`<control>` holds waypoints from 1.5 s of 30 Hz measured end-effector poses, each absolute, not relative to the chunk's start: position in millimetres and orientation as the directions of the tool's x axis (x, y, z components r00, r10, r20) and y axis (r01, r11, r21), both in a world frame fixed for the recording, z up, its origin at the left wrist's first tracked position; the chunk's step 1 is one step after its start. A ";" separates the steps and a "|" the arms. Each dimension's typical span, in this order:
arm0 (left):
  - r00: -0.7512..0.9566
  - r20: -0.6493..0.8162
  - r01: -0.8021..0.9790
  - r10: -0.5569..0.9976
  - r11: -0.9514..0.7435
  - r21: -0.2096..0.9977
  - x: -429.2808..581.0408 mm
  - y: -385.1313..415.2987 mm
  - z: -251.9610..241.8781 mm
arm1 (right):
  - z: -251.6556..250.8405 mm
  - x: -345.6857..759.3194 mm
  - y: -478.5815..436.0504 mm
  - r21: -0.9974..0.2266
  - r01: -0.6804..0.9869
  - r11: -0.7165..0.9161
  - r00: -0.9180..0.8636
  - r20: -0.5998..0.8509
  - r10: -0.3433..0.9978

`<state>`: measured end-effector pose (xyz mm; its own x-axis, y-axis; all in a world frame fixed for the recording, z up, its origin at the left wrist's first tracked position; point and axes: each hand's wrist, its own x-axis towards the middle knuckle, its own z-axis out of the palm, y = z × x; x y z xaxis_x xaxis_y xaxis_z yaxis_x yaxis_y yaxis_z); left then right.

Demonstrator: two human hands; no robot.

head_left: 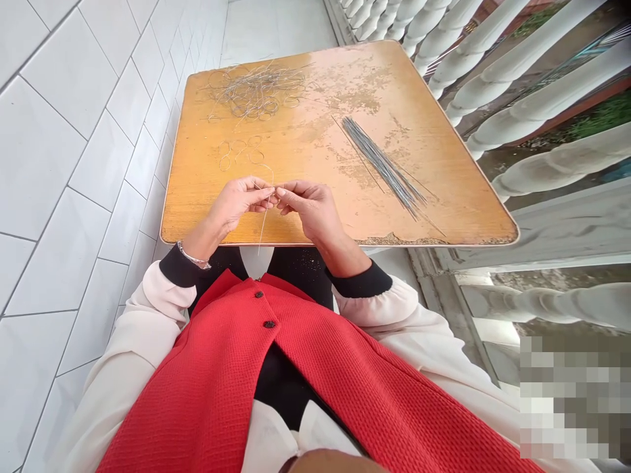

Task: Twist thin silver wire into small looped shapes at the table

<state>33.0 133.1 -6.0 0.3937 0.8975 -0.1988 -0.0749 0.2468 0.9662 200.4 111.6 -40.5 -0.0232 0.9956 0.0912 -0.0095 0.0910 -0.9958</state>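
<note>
My left hand (pixel 236 202) and my right hand (pixel 308 210) meet above the near edge of a worn wooden tabletop (pixel 453 210). Their fingertips pinch a thin metal wire (pixel 265 223), which curves upward and hangs below them past the table edge. Just beyond my left hand lie several small wire loops (pixel 241 152). A tangle of wire rings (pixel 259 92) sits at the far left of the tabletop. To the right of my right hand, a bundle of straight wires (pixel 384 164) lies diagonally.
White tiles (pixel 64 197) cover the surface left of the table. A white balustrade (pixel 513 72) runs along the right side, close to the table's right corner. My red vest and cream sleeves fill the lower view, and a blurred patch covers the lower right corner.
</note>
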 end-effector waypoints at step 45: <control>0.439 -0.280 -0.101 0.854 0.357 0.929 43.2 114.9 -10.3 | -35.1 197.0 110.7 -0.989 -0.134 0.059 -0.093 0.071 0.993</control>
